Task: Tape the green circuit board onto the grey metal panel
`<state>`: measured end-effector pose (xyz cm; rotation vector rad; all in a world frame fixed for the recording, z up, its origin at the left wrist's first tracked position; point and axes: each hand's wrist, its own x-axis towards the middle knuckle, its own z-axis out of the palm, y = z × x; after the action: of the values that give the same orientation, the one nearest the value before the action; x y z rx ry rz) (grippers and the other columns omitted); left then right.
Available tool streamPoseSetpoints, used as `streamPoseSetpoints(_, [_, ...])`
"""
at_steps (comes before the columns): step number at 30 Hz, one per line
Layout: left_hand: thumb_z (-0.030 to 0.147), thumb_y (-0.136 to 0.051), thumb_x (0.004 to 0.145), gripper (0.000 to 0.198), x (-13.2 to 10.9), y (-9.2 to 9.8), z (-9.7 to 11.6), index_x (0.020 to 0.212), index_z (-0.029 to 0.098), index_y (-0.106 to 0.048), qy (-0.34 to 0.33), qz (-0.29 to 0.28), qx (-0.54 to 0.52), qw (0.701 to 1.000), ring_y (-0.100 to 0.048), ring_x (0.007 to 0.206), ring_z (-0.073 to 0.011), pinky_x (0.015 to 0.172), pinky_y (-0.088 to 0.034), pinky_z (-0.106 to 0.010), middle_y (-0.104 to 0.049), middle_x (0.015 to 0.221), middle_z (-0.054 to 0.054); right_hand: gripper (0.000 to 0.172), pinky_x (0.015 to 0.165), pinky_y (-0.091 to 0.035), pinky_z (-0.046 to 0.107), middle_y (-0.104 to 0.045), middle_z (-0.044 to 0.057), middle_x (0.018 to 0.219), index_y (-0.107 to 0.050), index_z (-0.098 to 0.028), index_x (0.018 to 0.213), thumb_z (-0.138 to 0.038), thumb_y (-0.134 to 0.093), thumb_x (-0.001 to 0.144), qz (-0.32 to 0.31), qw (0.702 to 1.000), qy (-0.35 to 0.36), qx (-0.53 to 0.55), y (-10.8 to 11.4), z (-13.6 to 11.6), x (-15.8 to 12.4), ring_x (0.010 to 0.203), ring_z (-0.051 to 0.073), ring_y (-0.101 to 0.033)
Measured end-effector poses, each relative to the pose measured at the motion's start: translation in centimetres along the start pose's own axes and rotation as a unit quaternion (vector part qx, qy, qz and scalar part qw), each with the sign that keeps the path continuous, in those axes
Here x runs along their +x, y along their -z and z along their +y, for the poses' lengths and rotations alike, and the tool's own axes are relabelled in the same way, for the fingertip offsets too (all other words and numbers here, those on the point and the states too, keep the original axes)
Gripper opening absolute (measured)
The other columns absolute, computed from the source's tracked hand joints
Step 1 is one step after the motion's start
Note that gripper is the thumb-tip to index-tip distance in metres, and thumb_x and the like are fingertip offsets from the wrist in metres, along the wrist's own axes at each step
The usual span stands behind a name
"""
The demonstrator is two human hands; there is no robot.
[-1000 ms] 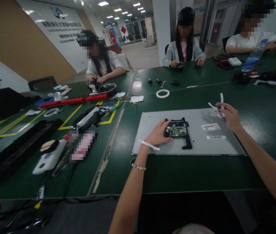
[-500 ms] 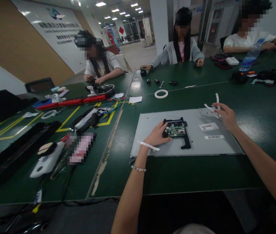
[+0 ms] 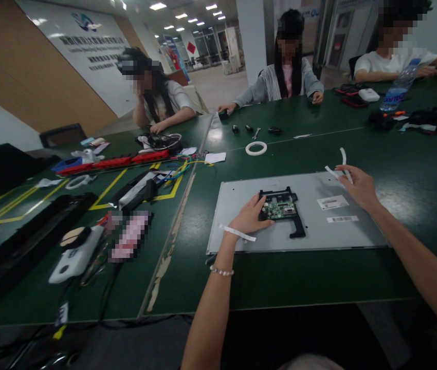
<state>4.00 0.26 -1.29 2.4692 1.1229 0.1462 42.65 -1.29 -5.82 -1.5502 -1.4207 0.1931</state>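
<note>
While the left hand [image 3: 248, 216], the nearer, thumb and fingers spread, touches the left side of the circuit board [image 3: 280, 207] on the grey panel [image 3: 330, 235], the right hand [image 3: 360, 187] pinches white strips [image 3: 343, 156] well to that board's right, one strip's long axis pointing forward.

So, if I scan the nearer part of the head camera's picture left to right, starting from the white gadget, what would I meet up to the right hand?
White gadget → pink blurred item → left hand → green circuit board → right hand, pinching white strips.
</note>
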Motion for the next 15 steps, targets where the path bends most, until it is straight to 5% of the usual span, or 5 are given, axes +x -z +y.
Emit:
streamPoseSetpoints(4, [0.054,-0.062,0.078,0.090,-0.1,0.0,0.0,0.147,0.010,-0.026,-0.004,0.010,0.004,1.000,-0.019,0.144,-0.0318,0.117,-0.022,-0.044,-0.018,0.156,-0.020,0.039,0.088,-0.049,0.040,-0.067,0.007,0.105,-0.065,-0.022,0.117,-0.031,-0.061,0.079,-0.017,0.999,0.020,-0.027,0.5,-1.8,-0.4,0.088,0.021,-0.064])
streamPoseSetpoints(9, [0.058,-0.067,0.072,0.096,-0.1,-0.1,0.3,0.148,0.016,-0.025,0.006,0.032,-0.017,0.999,-0.015,0.145,-0.0352,0.116,-0.022,-0.050,-0.016,0.157,-0.019,0.050,0.079,-0.055,0.037,-0.066,0.007,0.109,-0.059,-0.024,0.125,-0.037,-0.066,0.077,-0.128,0.977,-0.064,0.158,0.5,-5.8,-1.6,0.090,0.021,-0.065])
streamPoseSetpoints(13, [0.053,-0.059,0.083,0.072,0.4,0.4,1.3,0.142,0.021,-0.035,0.009,0.158,-0.054,0.986,-0.013,0.145,-0.0327,0.115,-0.022,-0.052,-0.020,0.156,-0.015,0.053,0.075,-0.057,0.033,-0.059,0.007,0.124,-0.059,-0.027,0.123,-0.037,-0.072,0.073,-0.204,0.947,-0.069,0.238,-0.6,-8.5,-2.8,0.092,0.019,-0.064])
streamPoseSetpoints(15, [0.044,-0.054,0.089,0.055,0.7,0.7,1.9,0.137,0.022,-0.041,-0.014,0.236,-0.093,0.967,-0.026,0.142,-0.0278,0.112,-0.032,-0.047,-0.031,0.151,-0.013,0.058,0.074,-0.057,0.032,-0.055,0.008,0.130,-0.057,-0.027,0.126,-0.034,-0.074,0.071,-0.246,0.933,-0.056,0.255,-1.3,-9.3,-3.4,0.089,0.017,-0.063])
